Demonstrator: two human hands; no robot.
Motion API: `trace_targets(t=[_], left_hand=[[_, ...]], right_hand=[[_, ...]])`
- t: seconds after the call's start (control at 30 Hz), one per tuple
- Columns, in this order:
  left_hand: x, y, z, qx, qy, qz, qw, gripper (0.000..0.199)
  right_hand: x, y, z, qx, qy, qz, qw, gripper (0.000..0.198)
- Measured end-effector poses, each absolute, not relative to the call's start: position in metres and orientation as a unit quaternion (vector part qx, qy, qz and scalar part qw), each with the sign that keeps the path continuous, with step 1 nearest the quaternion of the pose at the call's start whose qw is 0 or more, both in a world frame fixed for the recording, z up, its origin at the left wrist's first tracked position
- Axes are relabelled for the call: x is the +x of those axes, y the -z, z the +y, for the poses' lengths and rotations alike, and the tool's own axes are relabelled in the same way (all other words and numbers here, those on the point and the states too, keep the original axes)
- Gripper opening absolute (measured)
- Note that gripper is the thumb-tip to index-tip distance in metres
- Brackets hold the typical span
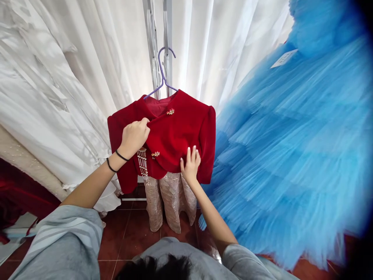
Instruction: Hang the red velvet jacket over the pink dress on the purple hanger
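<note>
A red velvet jacket (180, 132) hangs from a purple hanger (162, 74) hooked on a metal upright. My left hand (135, 134) is closed at the jacket's front edge, its fingertips pinching the fabric near the collar. Fingers stretched out, my right hand (190, 165) lies flat against the jacket's lower front. Jewelled clasps (155, 154) sit along the front opening. A beaded tassel (142, 163) dangles just below my left hand. Under the jacket hem shows a pale, shiny patterned skirt (170, 198).
Tiered blue tulle (285, 136) fills the right side, with a white tag (284, 58) near its top. White gowns (52, 101) hang at the left, and dark red fabric (23, 190) lies lower down. Behind stands a metal rack upright (168, 23). The floor has reddish-brown tiles (128, 233).
</note>
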State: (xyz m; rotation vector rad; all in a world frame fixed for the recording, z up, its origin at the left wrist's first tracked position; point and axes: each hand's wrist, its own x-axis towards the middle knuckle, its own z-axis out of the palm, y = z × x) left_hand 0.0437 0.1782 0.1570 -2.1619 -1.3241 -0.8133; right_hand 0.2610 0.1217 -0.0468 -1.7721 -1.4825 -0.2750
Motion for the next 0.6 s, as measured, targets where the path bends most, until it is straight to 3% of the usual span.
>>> trace_targets(t=[0.1,0.2,0.33,0.43,0.53,0.6], left_hand=[[0.048,-0.146,0.184,-0.793,0.264,-0.500,0.227,0.031],[0.044,-0.139,0.187,-0.797,0.311,-0.467,0.224,0.035],[0.037,-0.119,0.182,-0.757,0.454,-0.426,0.200,0.036],[0.044,-0.088,0.180,-0.698,0.510,-0.465,0.189,0.039],[0.056,-0.060,0.188,-0.651,0.505,-0.534,0.191,0.084],[0.053,-0.053,0.195,-0.623,0.508,-0.560,0.203,0.098]], right_hand=[[0.268,0.084,0.116,-0.695,0.057,-0.631,0.339,0.059],[0.274,0.089,0.108,-0.693,0.061,-0.605,0.387,0.059],[0.282,0.029,0.113,-0.652,0.166,-0.572,0.470,0.076],[0.282,-0.023,0.135,-0.647,0.207,-0.585,0.443,0.103],[0.288,-0.053,0.163,-0.668,0.215,-0.598,0.388,0.105],[0.307,-0.065,0.177,-0.679,0.221,-0.582,0.389,0.095]])
